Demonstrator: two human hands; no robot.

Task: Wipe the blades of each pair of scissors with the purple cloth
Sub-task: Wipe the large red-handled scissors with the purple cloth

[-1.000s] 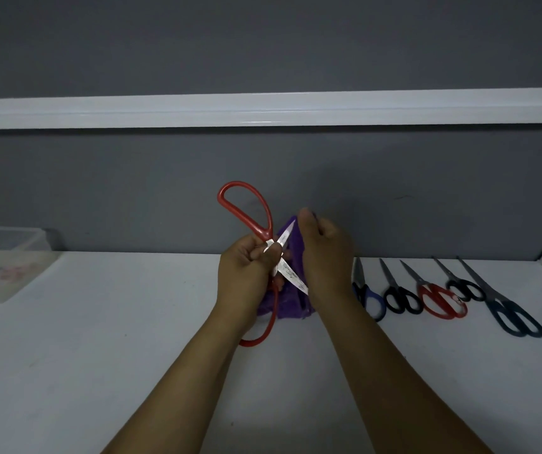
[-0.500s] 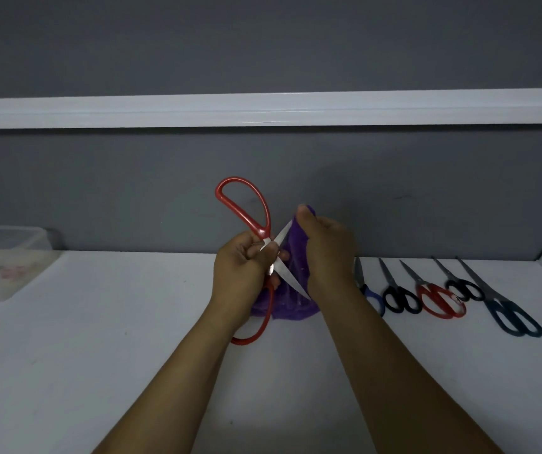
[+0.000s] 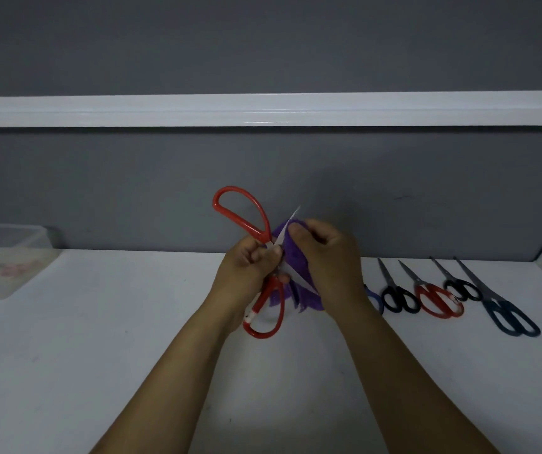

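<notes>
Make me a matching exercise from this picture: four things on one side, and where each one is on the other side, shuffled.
Things:
1. open red scissors
2. purple cloth
3. dark blue scissors
4. clear box

Places:
A. far left of the table
B. gripped in the right hand
C. right end of the row lying on the table
D. held in the left hand

Pairs: 1-D, 2-B, 3-C, 4-A.
</notes>
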